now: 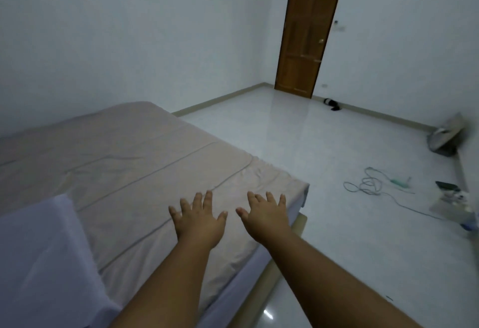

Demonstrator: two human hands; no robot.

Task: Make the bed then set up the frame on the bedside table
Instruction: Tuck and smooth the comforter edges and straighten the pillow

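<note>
A low bed covered with a beige sheet fills the left half of the view, with a few creases near its right corner. My left hand lies flat on the sheet close to the bed's near edge, fingers spread. My right hand is flat beside it, nearer the corner, fingers apart too. Neither hand holds anything. A pale lilac pillow or folded cloth rests on the bed at the lower left. No frame or bedside table is in view.
White tiled floor stretches right of the bed. A tangled cable lies on it, with small items by the right wall. A grey bag sits at the wall. A brown wooden door stands shut at the back.
</note>
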